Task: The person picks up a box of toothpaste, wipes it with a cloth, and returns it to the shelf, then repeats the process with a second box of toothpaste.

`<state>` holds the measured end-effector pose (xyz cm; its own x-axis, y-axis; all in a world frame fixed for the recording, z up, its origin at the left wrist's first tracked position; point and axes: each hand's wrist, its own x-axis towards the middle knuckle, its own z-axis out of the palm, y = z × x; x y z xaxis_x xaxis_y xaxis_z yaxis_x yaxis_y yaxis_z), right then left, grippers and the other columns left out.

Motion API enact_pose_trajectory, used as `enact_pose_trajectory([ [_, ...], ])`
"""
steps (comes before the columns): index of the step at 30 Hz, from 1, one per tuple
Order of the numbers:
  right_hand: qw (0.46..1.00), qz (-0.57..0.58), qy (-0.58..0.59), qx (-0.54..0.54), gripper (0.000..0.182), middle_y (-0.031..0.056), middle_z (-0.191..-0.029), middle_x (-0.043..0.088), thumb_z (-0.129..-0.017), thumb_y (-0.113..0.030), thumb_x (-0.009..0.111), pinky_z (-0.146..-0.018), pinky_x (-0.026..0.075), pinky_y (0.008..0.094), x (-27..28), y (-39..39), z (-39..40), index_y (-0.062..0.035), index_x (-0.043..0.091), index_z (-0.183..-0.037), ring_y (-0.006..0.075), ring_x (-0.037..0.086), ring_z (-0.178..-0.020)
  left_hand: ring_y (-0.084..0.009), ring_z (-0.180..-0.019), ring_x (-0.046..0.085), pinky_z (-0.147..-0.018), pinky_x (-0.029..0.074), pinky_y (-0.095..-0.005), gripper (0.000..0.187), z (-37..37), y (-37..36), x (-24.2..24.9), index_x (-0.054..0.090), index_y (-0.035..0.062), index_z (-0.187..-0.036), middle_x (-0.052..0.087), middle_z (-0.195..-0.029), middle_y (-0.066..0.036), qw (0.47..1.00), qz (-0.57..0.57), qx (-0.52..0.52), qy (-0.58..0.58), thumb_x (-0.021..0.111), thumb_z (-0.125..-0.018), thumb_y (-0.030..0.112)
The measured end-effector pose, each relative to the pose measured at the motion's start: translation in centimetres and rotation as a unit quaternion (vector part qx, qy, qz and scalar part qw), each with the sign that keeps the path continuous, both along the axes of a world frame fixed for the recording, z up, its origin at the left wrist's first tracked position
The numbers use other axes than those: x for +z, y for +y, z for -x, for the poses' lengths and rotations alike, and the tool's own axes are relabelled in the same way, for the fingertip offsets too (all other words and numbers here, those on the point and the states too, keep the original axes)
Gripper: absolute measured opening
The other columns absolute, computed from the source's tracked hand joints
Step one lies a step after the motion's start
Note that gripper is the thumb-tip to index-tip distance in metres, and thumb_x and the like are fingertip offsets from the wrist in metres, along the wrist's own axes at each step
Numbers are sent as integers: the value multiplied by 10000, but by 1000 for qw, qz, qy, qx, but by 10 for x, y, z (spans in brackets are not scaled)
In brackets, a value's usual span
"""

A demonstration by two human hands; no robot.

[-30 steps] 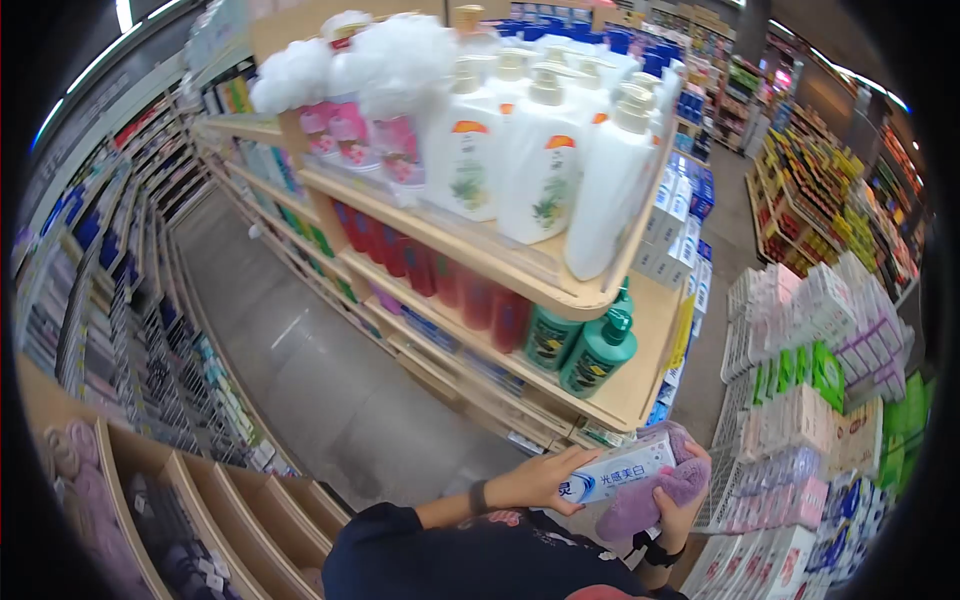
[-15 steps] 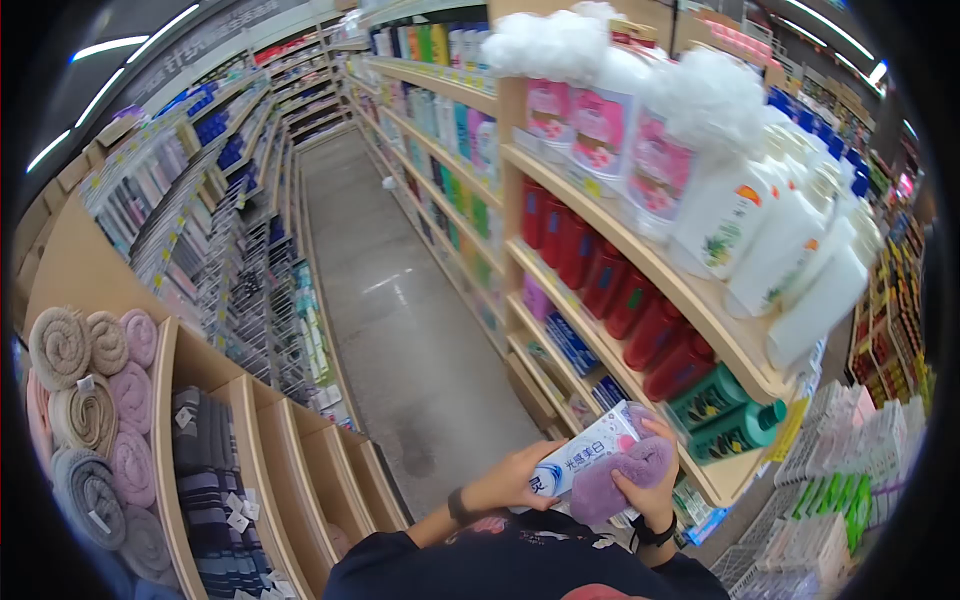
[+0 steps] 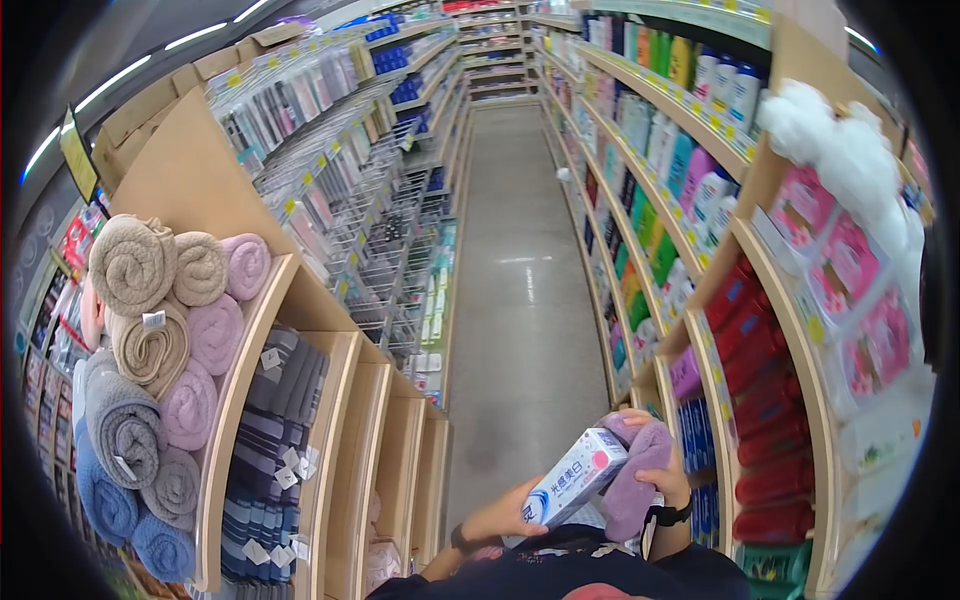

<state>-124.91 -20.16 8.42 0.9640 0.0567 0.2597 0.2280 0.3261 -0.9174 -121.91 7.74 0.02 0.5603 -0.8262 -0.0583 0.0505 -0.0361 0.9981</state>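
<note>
My left hand (image 3: 502, 512) grips the lower end of a white and blue toothpaste box (image 3: 575, 478), which tilts up to the right in front of my body. Beside the box, my right hand (image 3: 665, 478) has its fingers wrapped round a folded purple towel (image 3: 636, 480). The towel lies close against the right side of the box. Dark bands show on both wrists.
Rolled towels (image 3: 135, 265) are stacked on a wooden shelf at the left, with folded dark towels (image 3: 285, 385) beside them. An aisle floor (image 3: 515, 250) runs ahead between shelves. Red bottles (image 3: 770, 430) and pink-labelled packs (image 3: 845, 265) stand on the right shelves.
The view has turned right-to-left, so the aisle is now central and the rolled towels show more fully. Both hands still hold the box and the purple towel, now closer to upright.
</note>
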Motion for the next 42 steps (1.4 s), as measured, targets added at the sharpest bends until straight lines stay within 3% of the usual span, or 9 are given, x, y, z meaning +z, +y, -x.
enact_pose_trajectory([
  [2, 988, 147, -36, -17, 659, 159, -1228, 507, -594, -224, 815, -1011, 337, 378, 5, -5, -36, -13, 562, -1165, 272, 462, -1184, -223, -1196, 465, -1011, 354, -348, 916, -22, -1, 1, 323, -26, -1380, 490, -1286, -156, 999, 6, 41, -6, 794, -648, 257],
  [7, 939, 319, -103, -70, 574, 145, -1132, 561, -582, -150, 832, -907, 443, 352, 36, -21, -126, -41, 614, -1102, 284, 576, -1031, -268, -1157, 519, -979, 392, -347, 831, -101, -20, 46, 411, 5, -1343, 530, -1243, -176, 969, -126, 146, -153, 795, -634, 205],
  [12, 929, 311, -165, -111, 593, 180, -1136, 596, -567, -156, 837, -909, 459, 378, 43, -61, -217, -35, 609, -1101, 321, 597, -1038, -285, -1114, 558, -932, 432, -343, 802, -200, -60, 77, 435, 31, -1334, 552, -1216, -179, 956, -122, 154, -216, 784, -635, 213],
  [16, 941, 288, -173, -50, 625, 209, -1190, 581, -549, -137, 836, -954, 441, 395, 47, -91, -279, -24, 586, -1111, 346, 573, -1109, -300, -1066, 591, -889, 464, -341, 782, -272, -87, 80, 438, 48, -1335, 574, -1183, -182, 952, -103, 115, -263, 767, -648, 224],
  [22, 958, 253, -134, 27, 672, 238, -1274, 529, -544, -152, 842, -1005, 397, 405, 52, -110, -352, -34, 575, -1149, 352, 501, -1215, -247, -1111, 541, -945, 413, -336, 828, -346, -108, 74, 385, -1, -1344, 550, -1211, -166, 981, -119, 59, -144, 768, -647, 229],
  [26, 960, 254, -101, 57, 668, 223, -1279, 521, -544, -161, 843, -1004, 390, 402, 45, -124, -404, -40, 576, -1145, 343, 510, -1197, -259, -1049, 567, -907, 436, -347, 832, -396, -120, 54, 347, 26, -1365, 566, -1164, -180, 987, -108, 21, -120, 753, -666, 225],
  [30, 956, 251, -125, 88, 655, 204, -1276, 512, -550, -152, 837, -983, 397, 392, 44, -129, -470, -52, 578, -1144, 331, 518, -1165, -233, -1140, 508, -976, 376, -336, 938, -462, -129, 12, 312, -4, -1392, 533, -1236, -164, 997, -54, -5, -58, 789, -626, 252],
  [33, 955, 253, -133, 77, 642, 201, -1263, 511, -553, -135, 828, -980, 396, 390, 42, -127, -527, -55, 576, -1138, 326, 521, -1154, -232, -1155, 499, -993, 362, -335, 951, -522, -133, 5, 290, -8, -1407, 520, -1260, -168, 999, 0, -14, -49, 782, -632, 237],
  [42, 953, 265, -116, -90, 552, 214, -1209, 545, -565, -109, 797, -971, 399, 384, 59, -104, -713, -30, 599, -1074, 325, 541, -1130, -252, -1006, 595, -874, 464, -348, 846, -735, -134, 45, 344, 24, -1370, 592, -1126, -179, 988, -44, 5, -149, 768, -655, 182],
])
